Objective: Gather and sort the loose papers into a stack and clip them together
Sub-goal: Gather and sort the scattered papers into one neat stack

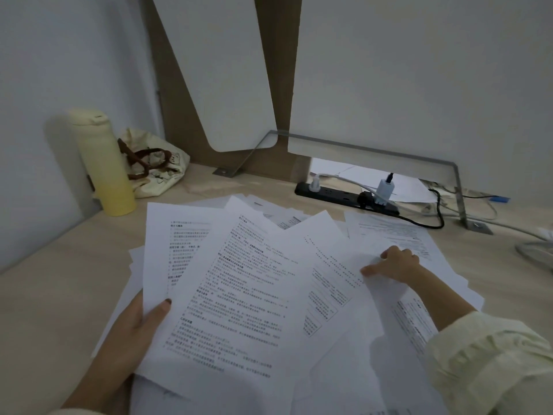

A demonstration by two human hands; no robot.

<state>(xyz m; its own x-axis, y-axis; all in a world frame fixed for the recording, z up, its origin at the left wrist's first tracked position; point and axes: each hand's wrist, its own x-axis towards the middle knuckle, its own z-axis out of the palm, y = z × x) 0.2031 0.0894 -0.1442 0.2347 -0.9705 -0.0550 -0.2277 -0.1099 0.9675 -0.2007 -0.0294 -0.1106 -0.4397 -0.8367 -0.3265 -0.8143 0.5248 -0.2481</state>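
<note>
Head view shows us mid-gather: the papers [239, 280] lie fanned and overlapping across the near half of the desk [59, 280], from 9 o'clock round to 3 o'clock, none squared up. Our left hand [131, 330] at 8 o'clock grips a fan of several sheets, thumb on top and fingers hidden beneath. Our right hand [392, 265] at 3 o'clock rests on a loose sheet with fingertips bent down and thumb stretched out; we cannot tell whether it pinches that sheet or only presses on it. We judge that collecting is the step in hand, with sorting and clipping not yet done. The next move calls for drawing that sheet over to the held fan, then tapping the edges level. We see no clip. Farther out, a pale yellow bottle [103, 163] and a cloth bag [155, 163] stand at 10 o'clock, a power strip [344, 196] at 1 o'clock.
</note>
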